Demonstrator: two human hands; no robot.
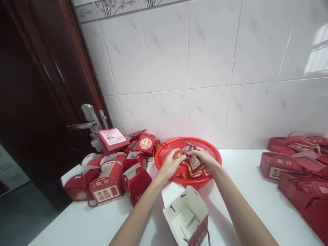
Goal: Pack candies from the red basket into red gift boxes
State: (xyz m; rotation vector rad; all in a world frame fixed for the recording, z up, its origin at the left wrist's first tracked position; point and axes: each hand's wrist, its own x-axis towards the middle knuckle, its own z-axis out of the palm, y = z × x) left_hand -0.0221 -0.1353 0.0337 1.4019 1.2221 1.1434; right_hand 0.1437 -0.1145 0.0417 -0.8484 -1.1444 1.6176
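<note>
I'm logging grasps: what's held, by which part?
The right hand holds a brown packet by its right side; whether the left hand grips it is unclear.

Here's a maroon-and-tan snack packet (196, 163), vivid red colander (196, 183), white-lined gift box (170, 218) near, double-happiness pattern on a red left-hand carton (106, 192), grey bamboo across far border tiles (114, 8)!

Your left hand (171, 163) and right hand (205, 159) are close together, out in front of you.
Your left forearm (143, 209) slants up to the right and your right forearm (239, 201) up to the left, both bare. Your left fingers bend loosely, thumb toward the other hand; your right fingers point left in a pinch, back of the hand upward.
</note>
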